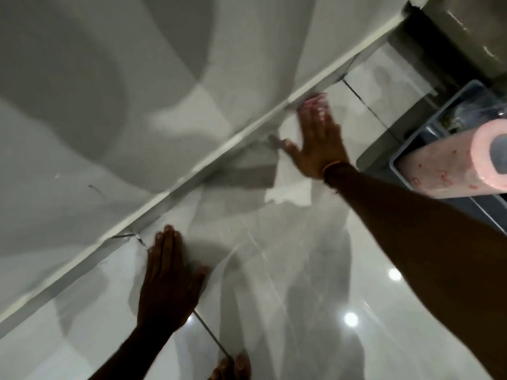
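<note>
A white paper towel (pixel 292 185) lies flat on the glossy pale tiled floor (pixel 315 283), close to the skirting strip (pixel 219 149) at the foot of a white wall. My right hand (pixel 318 141) presses on the towel with straight spread fingers, its fingertips near the skirting. My left hand (pixel 167 281) rests flat on the bare tile, fingers straight and pointing toward the wall. Neither hand holds anything.
A grey plastic bin (pixel 428 149) stands at the right with a pink patterned paper roll (pixel 461 163) on it. A dark cabinet base (pixel 439 45) fills the top right corner. Toes of a foot (pixel 233 366) show at the bottom edge. The white wall (pixel 137 91) takes up the upper left.
</note>
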Demonstrator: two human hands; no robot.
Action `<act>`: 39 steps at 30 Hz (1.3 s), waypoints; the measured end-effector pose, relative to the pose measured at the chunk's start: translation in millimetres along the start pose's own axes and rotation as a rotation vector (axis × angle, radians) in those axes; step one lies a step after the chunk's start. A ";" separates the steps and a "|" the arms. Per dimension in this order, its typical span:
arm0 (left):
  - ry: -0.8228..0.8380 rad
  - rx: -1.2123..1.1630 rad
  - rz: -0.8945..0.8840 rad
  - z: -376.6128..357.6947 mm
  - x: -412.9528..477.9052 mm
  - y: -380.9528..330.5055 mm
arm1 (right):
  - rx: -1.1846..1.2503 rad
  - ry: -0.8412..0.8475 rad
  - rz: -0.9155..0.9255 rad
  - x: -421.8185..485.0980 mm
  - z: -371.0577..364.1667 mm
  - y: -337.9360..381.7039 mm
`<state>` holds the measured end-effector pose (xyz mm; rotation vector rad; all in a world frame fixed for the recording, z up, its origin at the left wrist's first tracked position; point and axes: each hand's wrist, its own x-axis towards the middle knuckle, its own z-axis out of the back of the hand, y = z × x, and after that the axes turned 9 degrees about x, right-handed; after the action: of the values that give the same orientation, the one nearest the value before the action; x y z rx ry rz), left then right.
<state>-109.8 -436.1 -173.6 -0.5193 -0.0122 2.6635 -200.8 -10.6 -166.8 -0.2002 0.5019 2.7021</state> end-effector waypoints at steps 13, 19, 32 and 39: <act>0.040 0.036 -0.105 2.4 -11.7 14.0 | 0.224 0.159 0.210 -101.7 -39.5 115.9; 0.136 0.066 -0.114 20.9 -33.5 21.8 | 0.262 0.349 0.444 -170.9 -95.3 216.6; 0.163 0.199 -0.451 151.1 -89.0 -105.3 | 0.743 0.059 -0.202 -327.0 112.4 47.7; 0.179 0.149 -0.753 188.1 -82.0 -288.3 | 0.701 -0.258 -0.614 -405.7 203.4 -63.4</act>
<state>8.3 -194.0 55.9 -0.5631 0.0369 1.8644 182.0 -19.8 85.0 0.1652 1.0585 1.7997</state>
